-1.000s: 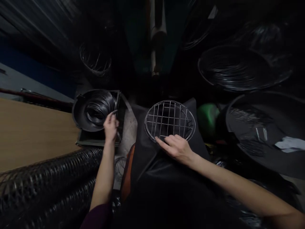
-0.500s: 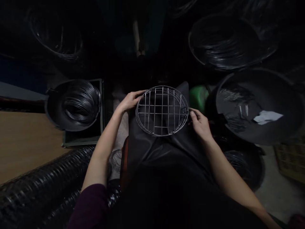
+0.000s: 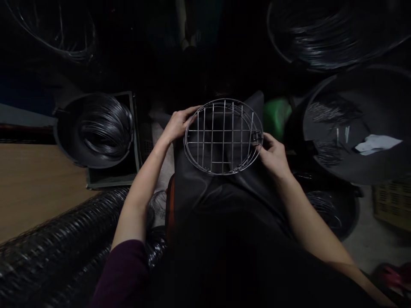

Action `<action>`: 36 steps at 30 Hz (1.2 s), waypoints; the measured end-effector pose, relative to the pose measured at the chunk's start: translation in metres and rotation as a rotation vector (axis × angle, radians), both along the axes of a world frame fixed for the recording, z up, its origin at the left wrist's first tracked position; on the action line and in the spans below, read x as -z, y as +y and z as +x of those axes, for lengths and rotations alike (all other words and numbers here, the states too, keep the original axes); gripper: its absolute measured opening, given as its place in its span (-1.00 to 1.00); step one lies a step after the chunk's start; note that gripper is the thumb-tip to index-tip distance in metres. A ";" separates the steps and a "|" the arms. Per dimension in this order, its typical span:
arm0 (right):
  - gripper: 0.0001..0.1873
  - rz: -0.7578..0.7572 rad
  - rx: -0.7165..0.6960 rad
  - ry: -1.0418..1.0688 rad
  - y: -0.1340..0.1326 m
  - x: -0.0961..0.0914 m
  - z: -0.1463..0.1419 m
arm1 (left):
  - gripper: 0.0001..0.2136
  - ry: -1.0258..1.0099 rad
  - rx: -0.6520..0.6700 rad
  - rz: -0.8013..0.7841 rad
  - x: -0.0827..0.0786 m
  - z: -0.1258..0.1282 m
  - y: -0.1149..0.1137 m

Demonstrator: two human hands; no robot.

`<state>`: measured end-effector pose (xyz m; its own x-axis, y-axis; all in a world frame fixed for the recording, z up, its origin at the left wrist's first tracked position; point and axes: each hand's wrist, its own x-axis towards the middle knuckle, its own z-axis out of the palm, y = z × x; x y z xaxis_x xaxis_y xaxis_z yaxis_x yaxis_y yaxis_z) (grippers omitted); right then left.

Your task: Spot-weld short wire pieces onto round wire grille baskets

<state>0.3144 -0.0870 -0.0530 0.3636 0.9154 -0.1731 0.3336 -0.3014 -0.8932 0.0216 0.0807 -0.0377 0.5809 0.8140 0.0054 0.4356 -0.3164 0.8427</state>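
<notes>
Now left hand (image 3: 176, 127), right hand (image 3: 272, 156): two grips pinching one round wire rack (image 3: 224, 137), opposite sides.

Single head-worn camera — faces forward and down, close above left hand (image 3: 177, 126) and right hand (image 3: 273, 157) — wide field.

The left hand (image 3: 176, 126) and right hand (image 3: 272, 156) grip a round wire rack (image 3: 224, 130). A black tub (image 3: 62, 143) sits left of the left hand.

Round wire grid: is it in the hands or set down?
In hands: left hand and right hand grip opposite edges of the round wire grid, over the dark apron.
</notes>
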 end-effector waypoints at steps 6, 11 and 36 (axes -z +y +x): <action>-0.42 0.013 0.051 0.093 0.014 -0.007 0.004 | -0.64 0.016 -0.078 -0.015 0.000 0.002 -0.015; -0.57 -0.032 0.047 0.101 0.041 -0.011 0.011 | -0.63 -0.008 -0.190 -0.019 0.002 0.001 -0.025; -0.52 0.009 -0.078 -0.456 -0.015 -0.002 -0.002 | -0.65 -0.012 -0.330 -0.115 0.034 -0.002 -0.036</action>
